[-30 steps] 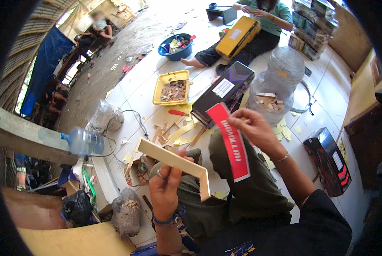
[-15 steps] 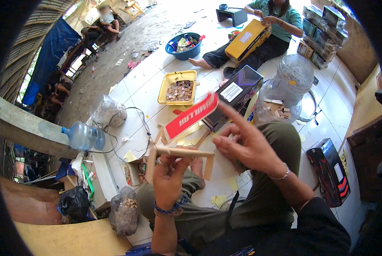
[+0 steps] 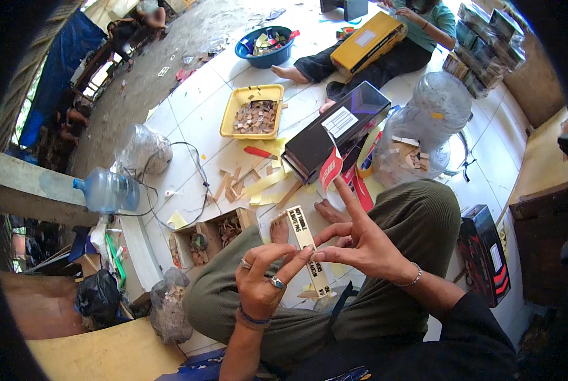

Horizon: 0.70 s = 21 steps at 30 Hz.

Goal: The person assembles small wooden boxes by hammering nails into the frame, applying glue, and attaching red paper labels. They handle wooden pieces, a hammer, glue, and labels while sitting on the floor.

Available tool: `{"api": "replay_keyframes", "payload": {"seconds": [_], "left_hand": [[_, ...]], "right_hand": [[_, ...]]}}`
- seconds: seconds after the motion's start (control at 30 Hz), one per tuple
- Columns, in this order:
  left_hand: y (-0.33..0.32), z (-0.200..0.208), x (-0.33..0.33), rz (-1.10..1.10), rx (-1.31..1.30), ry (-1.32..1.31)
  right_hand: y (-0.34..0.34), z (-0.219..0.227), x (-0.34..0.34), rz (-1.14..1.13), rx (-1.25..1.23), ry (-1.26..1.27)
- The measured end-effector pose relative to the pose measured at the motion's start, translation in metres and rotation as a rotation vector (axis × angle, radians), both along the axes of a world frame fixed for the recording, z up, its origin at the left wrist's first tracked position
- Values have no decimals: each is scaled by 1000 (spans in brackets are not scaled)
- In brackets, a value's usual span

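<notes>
My left hand (image 3: 261, 276) is closed, pinching the middle of a pale, narrow strip (image 3: 302, 232) with black print between thumb and forefinger. From the other side, the thumb and a bent finger of my right hand (image 3: 373, 251) meet the strip at the same spot. A red label with white print (image 3: 330, 170) clings to the tip of my raised right forefinger, its upper end curling. Both hands are above my crossed legs. Beyond them lies a long black box (image 3: 315, 143) with a white label. The strip's underside is hidden.
Wood offcuts (image 3: 233, 185) and a red-handled tool (image 3: 258, 152) lie on the tiles. Near my left knee is a divided wooden box (image 3: 246, 217). A yellow basket (image 3: 225, 114) holds wood bits. Clear plastic jugs (image 3: 441, 105) stand right. A person (image 3: 437, 30) sits ahead with a yellow box (image 3: 360, 58).
The wooden frame in my left hand has been turned and lowered, and a printed strip face now shows. My right hand has moved in to touch it. The red label stays on my forefinger.
</notes>
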<state>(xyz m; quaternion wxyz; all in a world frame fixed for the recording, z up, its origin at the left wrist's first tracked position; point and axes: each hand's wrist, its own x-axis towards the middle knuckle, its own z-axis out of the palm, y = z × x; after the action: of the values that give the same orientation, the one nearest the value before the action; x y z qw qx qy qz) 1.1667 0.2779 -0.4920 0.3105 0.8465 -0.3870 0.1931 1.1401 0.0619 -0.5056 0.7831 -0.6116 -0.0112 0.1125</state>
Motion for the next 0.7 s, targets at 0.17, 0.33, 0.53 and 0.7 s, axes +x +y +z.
{"api": "replay_keyframes", "payload": {"seconds": [0.17, 0.33, 0.53, 0.7], "left_hand": [[0, -5, -3, 2, -104, 163], [-7, -16, -8, 106, -487, 702], [-9, -15, -9, 38, -484, 930], [-10, -13, -8, 46, -395, 865]], "right_hand": [[4, -7, 4, 21, 131, 88], [3, -8, 6, -58, 86, 140], [6, -5, 7, -51, 62, 112], [7, -7, 5, -20, 36, 91]]}}
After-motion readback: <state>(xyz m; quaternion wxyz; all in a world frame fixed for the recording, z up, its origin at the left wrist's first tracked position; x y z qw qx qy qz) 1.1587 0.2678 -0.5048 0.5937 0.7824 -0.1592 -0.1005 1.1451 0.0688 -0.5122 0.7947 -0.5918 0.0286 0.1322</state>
